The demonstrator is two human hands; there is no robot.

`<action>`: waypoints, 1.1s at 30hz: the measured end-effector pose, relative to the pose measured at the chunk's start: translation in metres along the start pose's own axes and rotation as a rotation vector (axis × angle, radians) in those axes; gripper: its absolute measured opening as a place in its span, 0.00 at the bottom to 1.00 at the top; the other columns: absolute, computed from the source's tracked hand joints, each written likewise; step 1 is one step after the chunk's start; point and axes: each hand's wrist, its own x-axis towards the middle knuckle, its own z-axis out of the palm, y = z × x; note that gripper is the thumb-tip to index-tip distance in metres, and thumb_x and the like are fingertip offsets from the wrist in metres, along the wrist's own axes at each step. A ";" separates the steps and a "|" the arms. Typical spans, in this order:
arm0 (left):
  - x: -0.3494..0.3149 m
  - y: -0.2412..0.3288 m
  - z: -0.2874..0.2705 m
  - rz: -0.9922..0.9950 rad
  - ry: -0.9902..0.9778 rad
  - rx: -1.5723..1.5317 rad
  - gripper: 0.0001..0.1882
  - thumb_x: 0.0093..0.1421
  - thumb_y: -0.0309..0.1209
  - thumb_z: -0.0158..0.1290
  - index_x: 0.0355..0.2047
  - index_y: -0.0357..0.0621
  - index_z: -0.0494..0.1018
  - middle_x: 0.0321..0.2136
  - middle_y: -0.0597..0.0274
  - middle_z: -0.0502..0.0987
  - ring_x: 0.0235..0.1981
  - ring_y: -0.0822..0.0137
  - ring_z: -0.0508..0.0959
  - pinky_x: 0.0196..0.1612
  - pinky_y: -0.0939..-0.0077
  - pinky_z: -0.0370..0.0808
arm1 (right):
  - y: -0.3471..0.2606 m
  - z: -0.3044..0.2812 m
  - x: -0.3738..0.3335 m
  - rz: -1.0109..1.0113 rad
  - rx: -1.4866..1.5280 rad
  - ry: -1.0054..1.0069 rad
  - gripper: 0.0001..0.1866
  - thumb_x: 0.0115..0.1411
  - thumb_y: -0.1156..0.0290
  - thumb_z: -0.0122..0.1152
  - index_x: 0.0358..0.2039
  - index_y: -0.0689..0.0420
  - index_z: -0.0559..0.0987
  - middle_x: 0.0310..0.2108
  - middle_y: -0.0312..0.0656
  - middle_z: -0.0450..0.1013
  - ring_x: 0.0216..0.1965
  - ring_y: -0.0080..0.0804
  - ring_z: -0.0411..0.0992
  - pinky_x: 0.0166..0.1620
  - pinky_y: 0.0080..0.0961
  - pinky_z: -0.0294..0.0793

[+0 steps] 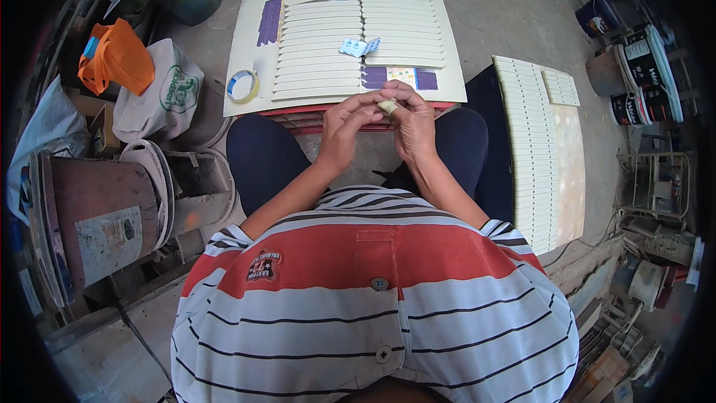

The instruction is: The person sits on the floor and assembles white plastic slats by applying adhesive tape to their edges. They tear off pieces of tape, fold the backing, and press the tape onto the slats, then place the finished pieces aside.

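My left hand (344, 128) and my right hand (415, 121) meet above the near edge of a cream board (250, 45). Both are closed, fingertips together around a small pale-yellow piece (387, 106) at my right thumb. Whether it is wrapped round the thumb or only pinched cannot be made out. On the board lie two columns of thin cream strips (321, 51). A blue-and-white blister pack (358, 47) rests across the gap between them. A roll of yellowish tape (243, 86) lies flat at the board's near left corner.
Purple strips (270, 22) lie on the board's left side. At right, another panel (533, 149) carries more cream strips. An orange bag (118, 56), a white bag (160, 89) and dirty buckets (104, 201) crowd the left. More buckets (634, 75) stand far right.
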 end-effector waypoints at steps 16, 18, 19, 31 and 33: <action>0.062 0.013 -0.061 -0.301 0.118 0.218 0.19 0.58 0.36 0.40 0.42 0.36 0.72 0.43 0.57 0.74 0.45 0.65 0.73 0.47 0.73 0.68 | -0.020 -0.024 0.073 -0.250 -1.060 -0.187 0.13 0.45 0.85 0.54 0.32 0.60 0.78 0.46 0.44 0.69 0.46 0.36 0.69 0.45 0.26 0.70; 0.092 0.008 -0.088 -0.284 0.080 0.519 0.18 0.56 0.37 0.42 0.39 0.40 0.74 0.40 0.60 0.76 0.44 0.67 0.73 0.45 0.73 0.68 | -0.020 -0.036 0.097 -0.512 -1.435 -0.300 0.15 0.42 0.86 0.53 0.32 0.60 0.78 0.51 0.44 0.66 0.51 0.38 0.65 0.46 0.29 0.69; 0.106 0.006 -0.099 -0.273 0.032 0.711 0.17 0.56 0.37 0.43 0.38 0.42 0.76 0.39 0.62 0.76 0.43 0.68 0.73 0.44 0.73 0.68 | -0.019 -0.040 0.107 -0.648 -1.616 -0.363 0.16 0.40 0.86 0.53 0.32 0.60 0.78 0.53 0.45 0.64 0.53 0.39 0.63 0.47 0.31 0.69; 0.197 0.004 -0.147 -0.169 0.400 0.443 0.17 0.55 0.37 0.44 0.37 0.41 0.76 0.37 0.59 0.76 0.40 0.65 0.72 0.44 0.71 0.66 | 0.024 -0.027 0.163 -0.457 -1.506 -0.681 0.21 0.43 0.85 0.49 0.42 0.66 0.74 0.50 0.46 0.68 0.50 0.43 0.66 0.52 0.31 0.69; 0.196 0.017 -0.156 -0.072 0.578 0.260 0.16 0.57 0.37 0.43 0.39 0.43 0.75 0.41 0.64 0.75 0.46 0.68 0.70 0.48 0.69 0.64 | 0.031 -0.004 0.167 -0.452 -1.403 -0.718 0.22 0.44 0.85 0.49 0.43 0.67 0.73 0.50 0.48 0.67 0.52 0.44 0.64 0.55 0.32 0.66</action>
